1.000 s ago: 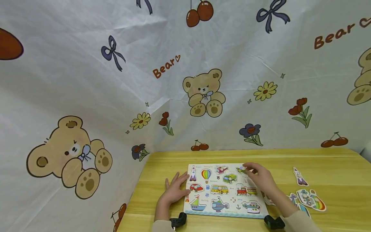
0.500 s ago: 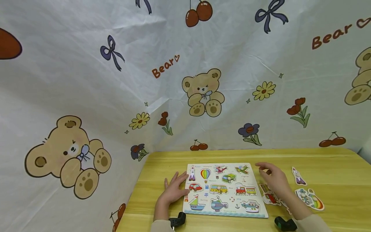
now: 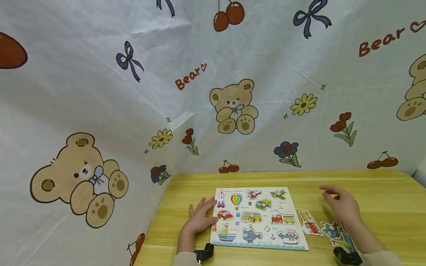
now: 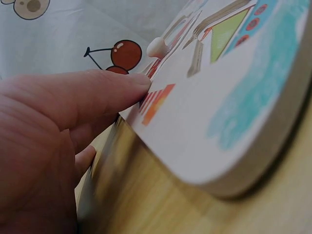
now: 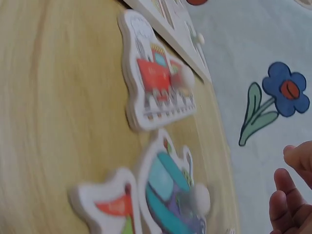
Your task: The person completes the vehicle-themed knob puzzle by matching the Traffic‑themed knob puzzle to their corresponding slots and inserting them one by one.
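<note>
head view: we see the right hand (image 3: 342, 207) above the table (image 3: 382, 192), its fingers loosely bent with nothing between them. to its left and nearer to us lies the train piece (image 3: 310, 223); nearer still, beside the wrist, is what looks like the submarine piece (image 3: 331, 230), with the sailboat piece (image 5: 112, 207) next to it. well to that hand's left is the puzzle board (image 3: 266, 224), whose left edge the left hand (image 3: 199, 220) touches, fingers relaxed and spread, not wrapped round it.

we judge the pieces light, stiff and thin, probably wooden, their printed faces perhaps slick; the white knob (image 5: 184, 79) on the train piece looks the best hold. the board seems rigid and light enough to slide, so steadying it by its edge should suit.

on it we can read "fighter", "bus" and "balloon"; other labels are faint. the backdrop (image 3: 266, 55) says "bear". we find no brand.
</note>
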Tool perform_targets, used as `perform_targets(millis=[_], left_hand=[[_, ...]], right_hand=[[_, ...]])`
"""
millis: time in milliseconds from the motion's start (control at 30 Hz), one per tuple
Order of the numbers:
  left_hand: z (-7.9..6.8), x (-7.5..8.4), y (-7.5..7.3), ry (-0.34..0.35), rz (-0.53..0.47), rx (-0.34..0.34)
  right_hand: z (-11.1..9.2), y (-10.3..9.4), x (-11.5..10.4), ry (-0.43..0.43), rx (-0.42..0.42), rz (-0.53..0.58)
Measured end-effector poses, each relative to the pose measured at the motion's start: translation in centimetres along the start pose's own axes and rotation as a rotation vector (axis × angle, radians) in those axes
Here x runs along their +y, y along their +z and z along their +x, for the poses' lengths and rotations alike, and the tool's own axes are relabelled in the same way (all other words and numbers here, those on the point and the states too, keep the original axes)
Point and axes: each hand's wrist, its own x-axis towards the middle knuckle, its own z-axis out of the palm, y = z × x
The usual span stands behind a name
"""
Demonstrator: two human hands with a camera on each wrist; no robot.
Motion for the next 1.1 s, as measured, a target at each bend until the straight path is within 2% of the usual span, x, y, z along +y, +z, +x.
perform_targets(millis=[233, 600, 800, 1000, 1100], left_hand=[[0.0, -0.1, 0.1, -0.001, 0.0, -0.002], [0.1, -0.1, 0.1, -0.003, 0.008, 0.004], [0.0, -0.2, 0.1, -0.006, 0.003, 0.004], [0.0, -0.2, 0.1, -0.005, 0.008, 0.005], [0.1, -0.2, 0.1, -0.002, 0.01, 0.004]], right_hand=[[0.3, -1.3, 2.0, 0.062, 0.01, -0.001], [1.1, -3.0, 4.2, 0.231, -0.092, 0.002], [1.3, -3.2, 5.3, 0.255, -0.126, 0.014], [1.5, -2.9, 6.0, 0.337, -0.14, 0.068], [1.5, -2.8, 6.1, 0.334, -0.138, 0.058]])
